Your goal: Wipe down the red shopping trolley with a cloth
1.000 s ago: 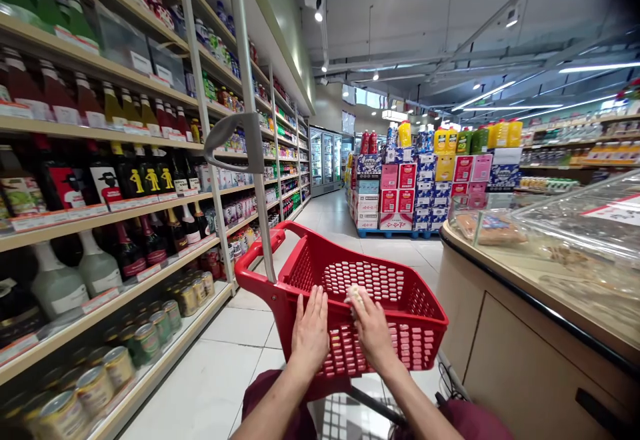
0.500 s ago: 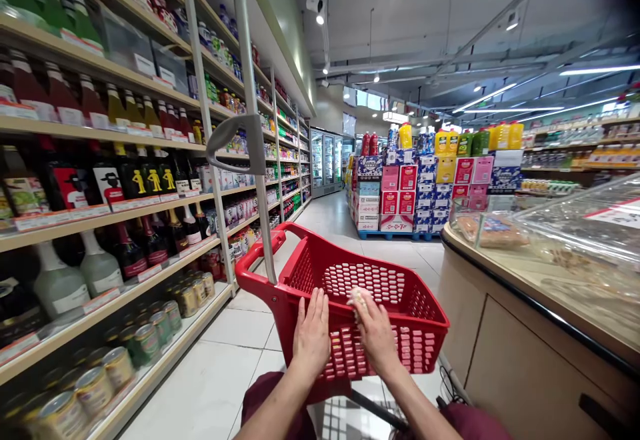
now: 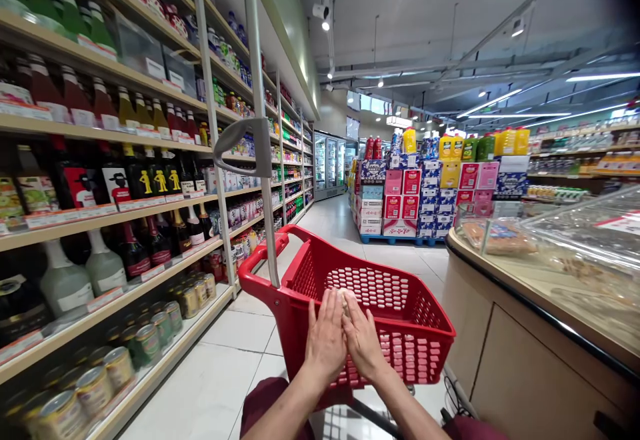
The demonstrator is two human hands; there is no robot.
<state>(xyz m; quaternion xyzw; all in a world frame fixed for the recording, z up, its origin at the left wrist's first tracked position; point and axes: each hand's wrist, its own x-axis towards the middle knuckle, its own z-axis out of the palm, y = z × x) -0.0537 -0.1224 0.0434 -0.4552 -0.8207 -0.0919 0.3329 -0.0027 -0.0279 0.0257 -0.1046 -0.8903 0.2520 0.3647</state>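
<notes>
A red plastic shopping basket cart (image 3: 294, 323) stands right in front of me, its perforated near side facing my knees. Against the upper part of that side my left hand (image 3: 325, 337) lies flat, fingers stretched out. Beside it, nearly touching, my right hand (image 3: 362, 340) presses a crumpled white cloth (image 3: 343, 295) at the rim. Most of the cloth is hidden under the fingers. A metal pole with a grey handle (image 3: 265, 153) rises at the cart's left end.
Shelves (image 3: 165, 208) of bottles and cans line the left. At the right is a wood-coloured counter (image 3: 520, 353) under clear covers, close to the cart. Stacked drink cartons (image 3: 403, 207) stand ahead on blue pallets. White floor tiles (image 3: 230, 347) run along the aisle.
My right hand has moved left with the white cloth, up against my left hand. The left hand has shifted slightly right along the cart's side. The view has moved slightly.
</notes>
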